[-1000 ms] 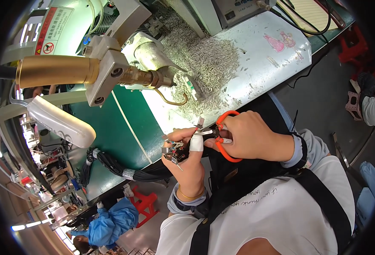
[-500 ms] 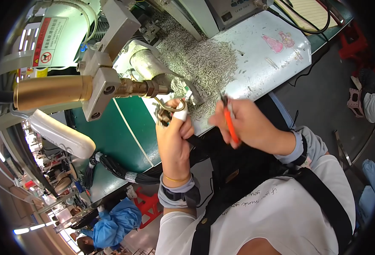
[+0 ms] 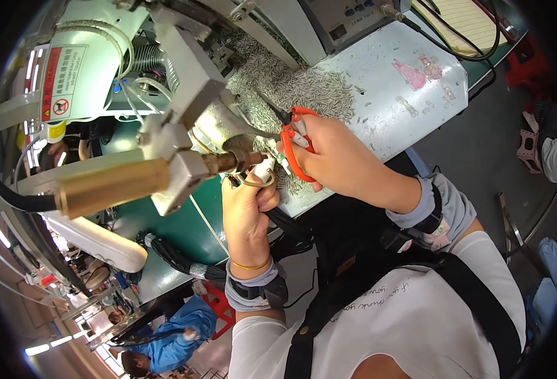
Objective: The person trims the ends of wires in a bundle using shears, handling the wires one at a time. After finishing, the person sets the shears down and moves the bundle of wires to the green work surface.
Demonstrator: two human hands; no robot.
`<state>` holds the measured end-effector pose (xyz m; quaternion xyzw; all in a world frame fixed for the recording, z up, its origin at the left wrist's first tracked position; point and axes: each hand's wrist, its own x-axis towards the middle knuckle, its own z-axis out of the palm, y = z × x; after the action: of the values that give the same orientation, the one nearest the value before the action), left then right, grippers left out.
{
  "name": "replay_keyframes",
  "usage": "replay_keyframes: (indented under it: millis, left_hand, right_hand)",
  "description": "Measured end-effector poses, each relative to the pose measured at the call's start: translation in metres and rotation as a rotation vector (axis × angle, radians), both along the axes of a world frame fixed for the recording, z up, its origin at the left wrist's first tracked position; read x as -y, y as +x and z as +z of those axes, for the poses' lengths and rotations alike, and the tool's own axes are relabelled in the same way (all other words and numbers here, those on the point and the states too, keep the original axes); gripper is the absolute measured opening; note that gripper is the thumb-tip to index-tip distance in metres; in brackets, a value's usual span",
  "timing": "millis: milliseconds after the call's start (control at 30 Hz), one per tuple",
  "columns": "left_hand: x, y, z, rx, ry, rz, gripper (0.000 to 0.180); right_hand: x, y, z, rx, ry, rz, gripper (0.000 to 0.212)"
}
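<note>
In my right hand [image 3: 329, 148] is a pair of orange-handled pliers [image 3: 298, 165], its dark jaws pointing up and left over a heap of small metal pieces [image 3: 319, 88]. My left hand [image 3: 248, 205] is closed beneath the tip of a brass-coloured machine head [image 3: 218, 163]. White wrapping covers its thumb. What its fingers hold is mostly hidden by the machine head and a curved metal tube. A small green-and-white part [image 3: 284, 165] shows just right of the left fingertips, close to the pliers' handles.
The heap lies on a white board [image 3: 411, 95] beside a grey control box [image 3: 354, 22]. Bundled black cables [image 3: 180, 258] rest on the green table [image 3: 183, 230]. A brass cylinder [image 3: 114, 186] and a pale lamp-like arm [image 3: 101, 243] reach in from the left. A person in blue [image 3: 183, 335] sits beyond.
My right hand has moved up and left with the pliers, closer to my left hand. The machine head appears lower and further right in the picture. My left hand stays closed.
</note>
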<state>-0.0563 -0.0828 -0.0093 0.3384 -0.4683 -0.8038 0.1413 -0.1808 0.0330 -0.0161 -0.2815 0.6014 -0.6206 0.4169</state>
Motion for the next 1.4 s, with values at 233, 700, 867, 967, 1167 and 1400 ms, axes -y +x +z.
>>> replay_keyframes:
  millis: [233, 700, 867, 967, 1167, 1400]
  left_hand:
    - [-0.007, -0.002, 0.003, 0.015, -0.054, 0.039, 0.026]
    - [-0.032, 0.01, 0.016, -0.007, -0.069, 0.086, 0.011]
    - [-0.049, 0.027, 0.016, -0.001, -0.191, 0.166, 0.015]
    - [-0.054, 0.04, 0.009, -0.078, -0.206, -0.004, 0.021]
    - [-0.081, 0.042, 0.007, 0.062, -0.183, -0.058, 0.023]
    - [-0.076, 0.045, 0.01, 0.001, -0.171, 0.021, 0.022]
  right_hand:
    - [-0.001, 0.0, -0.003, -0.013, 0.006, -0.005, 0.008]
    - [-0.014, 0.011, -0.011, -0.023, -0.067, -0.019, 0.011]
    - [-0.033, 0.013, -0.008, -0.007, -0.078, -0.1, 0.012]
    - [-0.037, 0.02, 0.005, -0.501, -0.164, -0.334, 0.011]
    - [-0.04, 0.031, 0.01, -0.356, -0.068, 0.083, 0.012]
    - [-0.045, 0.03, 0.002, 0.069, 0.157, 0.09, 0.02]
